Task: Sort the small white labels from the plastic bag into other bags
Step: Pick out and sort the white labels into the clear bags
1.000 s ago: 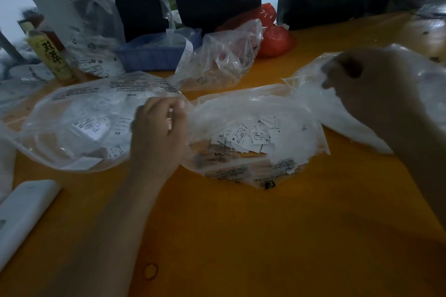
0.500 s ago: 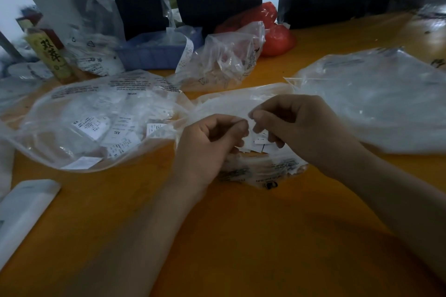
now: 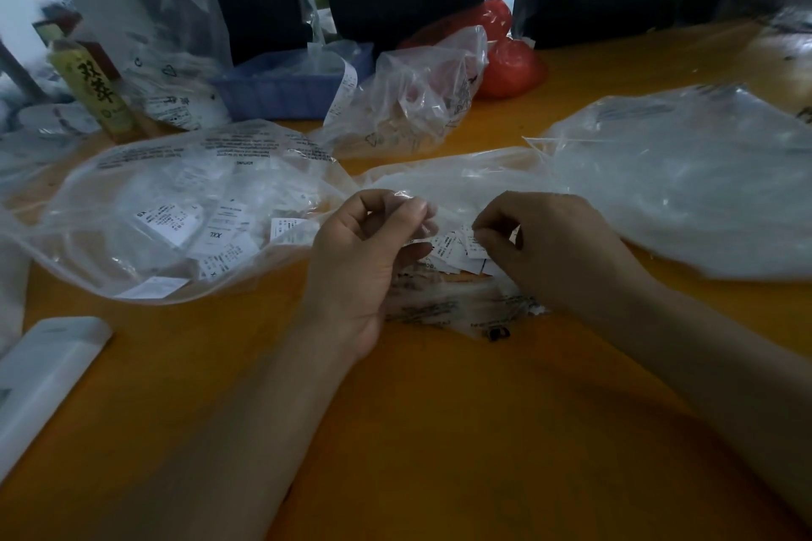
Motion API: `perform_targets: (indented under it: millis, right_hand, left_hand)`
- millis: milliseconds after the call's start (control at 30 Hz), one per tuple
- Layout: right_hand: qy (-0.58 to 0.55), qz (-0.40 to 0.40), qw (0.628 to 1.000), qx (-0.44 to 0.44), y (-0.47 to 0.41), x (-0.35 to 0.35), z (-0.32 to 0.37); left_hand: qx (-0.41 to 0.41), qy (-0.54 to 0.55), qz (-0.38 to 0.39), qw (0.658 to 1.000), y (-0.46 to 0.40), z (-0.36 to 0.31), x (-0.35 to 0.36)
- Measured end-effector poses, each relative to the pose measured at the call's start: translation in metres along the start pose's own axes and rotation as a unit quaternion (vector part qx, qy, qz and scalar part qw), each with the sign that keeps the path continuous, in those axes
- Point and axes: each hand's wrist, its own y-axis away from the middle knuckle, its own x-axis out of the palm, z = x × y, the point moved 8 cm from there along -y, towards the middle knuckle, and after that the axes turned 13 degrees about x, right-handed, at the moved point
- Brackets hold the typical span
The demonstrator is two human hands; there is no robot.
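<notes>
The scene was dim, lit mainly by daylight through bright gaps between dark shapes at the far edge. Forearms cast soft shadows on the orange tabletop [image 3: 439, 430]. Clear plastic bags [image 3: 685, 184] caught pale glare. Wide-angle distortion bent the edges, and far corners were blurred.
</notes>
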Motion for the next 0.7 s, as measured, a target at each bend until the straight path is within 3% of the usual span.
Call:
perform_targets:
  millis: [167, 400, 500, 567, 633, 700]
  right_hand:
    - [0.14, 0.064, 0.988, -0.027, 0.0, 0.025, 0.01]
    - [0.189, 0.022, 0.978, -0.082, 0.002, 0.021, 0.028]
    - [0.029, -0.026, 0.998, -0.039, 0.001, 0.003, 0.022]
    - [-0.109, -0.046, 0.993, 0.028, -0.002, -0.01, 0.005]
    - [-0.264, -0.017, 0.96, 0.095, -0.003, -0.014, -0.014]
    - [-0.437, 0.034, 0.888, 0.14, -0.003, -0.012, -0.023]
  left_hand:
    - [-0.025, 0.03, -0.007, 0.999, -0.001, 0.001, -0.001]
    - [-0.045, 0.031, 0.008, 0.998, 0.0, 0.005, -0.002]
    - [-0.054, 0.065, 0.004, 0.996, 0.0, 0.007, -0.002]
    - [-0.061, 0.09, -0.006, 0.994, 0.0, 0.009, -0.003]
    - [-0.07, 0.116, -0.015, 0.991, 0.0, 0.011, -0.002]
    - [-0.076, 0.125, -0.02, 0.989, 0.0, 0.013, -0.002]
